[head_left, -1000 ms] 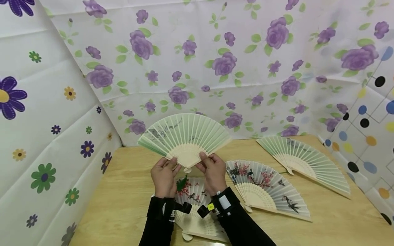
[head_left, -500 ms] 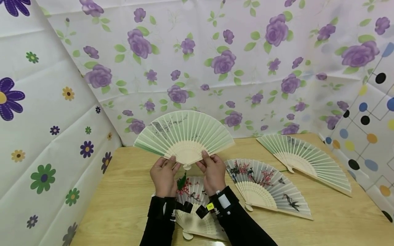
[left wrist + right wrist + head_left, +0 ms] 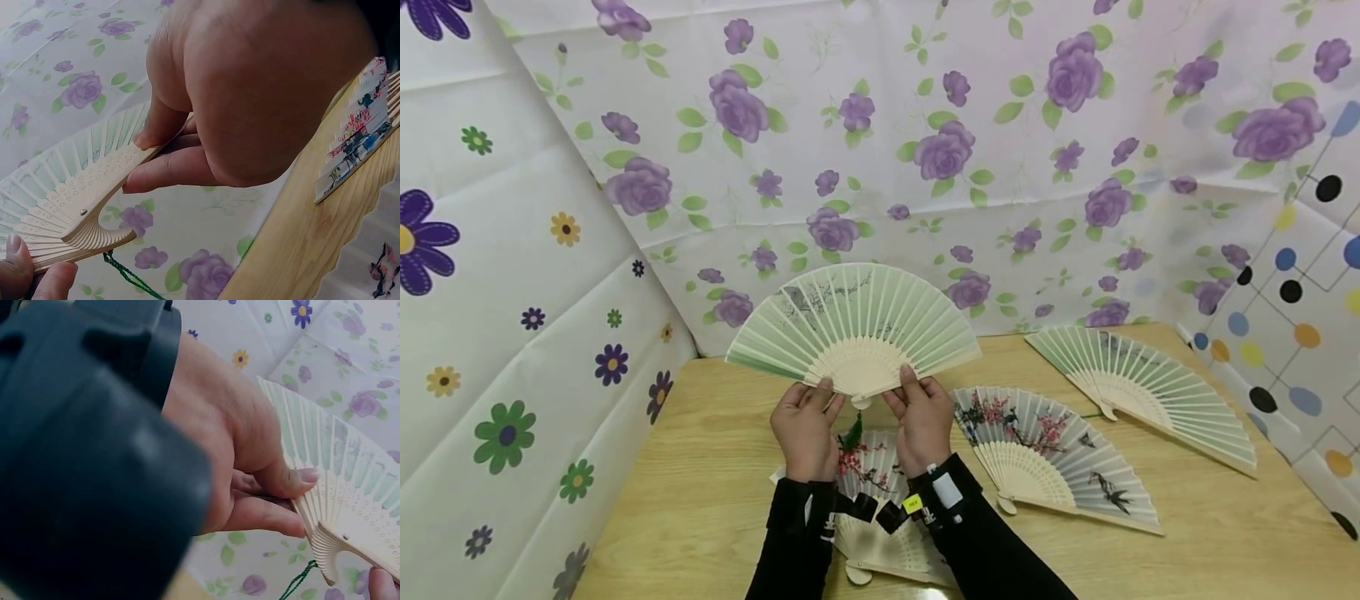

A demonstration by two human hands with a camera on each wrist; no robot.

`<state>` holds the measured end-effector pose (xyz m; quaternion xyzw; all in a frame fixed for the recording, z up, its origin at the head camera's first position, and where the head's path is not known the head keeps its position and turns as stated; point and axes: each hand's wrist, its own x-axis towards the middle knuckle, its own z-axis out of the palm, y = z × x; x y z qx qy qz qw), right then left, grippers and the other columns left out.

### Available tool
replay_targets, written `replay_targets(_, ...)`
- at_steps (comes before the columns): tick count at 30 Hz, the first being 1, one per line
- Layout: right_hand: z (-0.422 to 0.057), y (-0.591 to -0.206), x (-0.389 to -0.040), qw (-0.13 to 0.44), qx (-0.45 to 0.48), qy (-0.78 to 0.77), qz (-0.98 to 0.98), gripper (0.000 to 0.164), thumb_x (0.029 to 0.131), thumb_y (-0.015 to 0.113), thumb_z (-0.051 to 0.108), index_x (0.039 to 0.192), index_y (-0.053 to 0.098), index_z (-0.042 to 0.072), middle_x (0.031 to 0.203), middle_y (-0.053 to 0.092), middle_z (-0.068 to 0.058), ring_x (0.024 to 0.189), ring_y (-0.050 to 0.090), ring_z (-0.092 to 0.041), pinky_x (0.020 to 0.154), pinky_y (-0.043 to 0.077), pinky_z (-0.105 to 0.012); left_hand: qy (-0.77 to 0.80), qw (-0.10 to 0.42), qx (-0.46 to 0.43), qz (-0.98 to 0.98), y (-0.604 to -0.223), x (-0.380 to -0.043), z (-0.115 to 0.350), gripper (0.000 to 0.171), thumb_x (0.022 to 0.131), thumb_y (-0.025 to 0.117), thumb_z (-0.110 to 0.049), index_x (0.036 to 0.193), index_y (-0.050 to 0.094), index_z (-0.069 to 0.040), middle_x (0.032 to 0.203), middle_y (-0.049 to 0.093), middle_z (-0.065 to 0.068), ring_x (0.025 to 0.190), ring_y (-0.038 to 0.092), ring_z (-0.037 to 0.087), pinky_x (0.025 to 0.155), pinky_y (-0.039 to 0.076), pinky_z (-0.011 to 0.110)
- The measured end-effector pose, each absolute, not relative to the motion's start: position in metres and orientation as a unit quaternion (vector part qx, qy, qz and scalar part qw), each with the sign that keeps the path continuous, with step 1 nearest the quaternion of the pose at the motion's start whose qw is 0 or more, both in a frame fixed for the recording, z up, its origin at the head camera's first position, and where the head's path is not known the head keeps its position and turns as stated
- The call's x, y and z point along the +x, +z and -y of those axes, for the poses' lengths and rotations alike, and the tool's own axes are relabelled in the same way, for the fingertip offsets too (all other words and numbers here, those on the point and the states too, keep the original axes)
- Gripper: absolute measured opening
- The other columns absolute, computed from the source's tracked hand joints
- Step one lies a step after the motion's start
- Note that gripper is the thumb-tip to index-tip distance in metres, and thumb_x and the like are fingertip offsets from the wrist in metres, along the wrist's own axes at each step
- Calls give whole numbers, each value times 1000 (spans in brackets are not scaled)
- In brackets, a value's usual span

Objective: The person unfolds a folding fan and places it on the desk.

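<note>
A pale green folding fan with grey branch artwork is spread above the table, its pivot end down. The left hand pinches its left outer rib between thumb and fingers. On the opposite outer rib, the right hand pinches in the same way. From the pivot hangs a green tassel. In the left wrist view, the ribs are pierced with small holes and meet at a metal rivet. The right wrist view has the right thumb lying flat over the ribs.
A white blossom fan lies open beneath the forearms, partly hidden. To the right rests another white fan with blossoms and a swallow. Behind it is a second green fan. Patterned cloth hangs behind the wooden table.
The held fan has risen slightly and appears a little wider, its right edge shifted to the right. Both hands have moved slightly right and keep their pinch. The fans on the table stay put.
</note>
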<state>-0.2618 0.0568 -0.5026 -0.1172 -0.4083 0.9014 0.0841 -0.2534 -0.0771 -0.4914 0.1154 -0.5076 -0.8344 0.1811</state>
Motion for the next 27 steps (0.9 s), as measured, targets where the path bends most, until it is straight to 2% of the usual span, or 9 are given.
replay_targets(4,-62,-501,-262,78,-96,900,417,18,118,65,12,102,61,5,107,74,-4,95,80,-10,99,71,-28,-837,184,122,501,-491,-255,77,14,111,68,6,101,75,0,95,69,3,105,78,15,94,73,31)
replay_targets(10,-69,-504,-265,66,-72,896,432,13,117,65,8,105,62,3,108,75,-4,95,81,-10,96,72,-27,-836,179,126,502,-492,-253,77,25,112,67,6,89,63,-4,91,65,3,108,78,17,96,73,33)
replay_targets(13,-68,-502,-264,69,-88,897,428,14,118,65,11,107,62,3,105,74,-4,92,78,-9,95,72,-26,-839,181,123,498,-492,-252,76,14,111,68,6,100,72,-1,94,67,3,109,77,16,97,73,33)
replay_targets(16,-62,-500,-263,79,-118,898,416,15,118,65,14,108,63,3,102,71,-4,89,76,-9,95,72,-26,-840,181,121,497,-492,-252,75,11,111,68,6,104,74,1,97,68,3,111,77,15,100,72,34)
replay_targets(21,-52,-500,-260,72,-135,900,408,13,119,63,14,116,64,1,107,70,-4,93,77,-10,100,71,-28,-836,194,128,497,-491,-251,79,13,112,68,4,99,72,3,96,70,3,112,77,15,101,72,34)
replay_targets(23,-52,-499,-259,61,-123,900,414,14,119,62,13,122,65,-1,110,72,-4,96,78,-10,102,70,-28,-835,196,131,497,-490,-251,81,7,112,70,3,109,75,6,100,73,3,110,77,16,100,72,33)
replay_targets(27,-60,-495,-259,51,-87,891,442,25,119,62,10,138,66,-6,111,76,-2,98,80,-9,101,71,-28,-834,185,134,503,-487,-252,81,16,112,69,3,125,74,11,108,75,5,110,78,16,100,72,33)
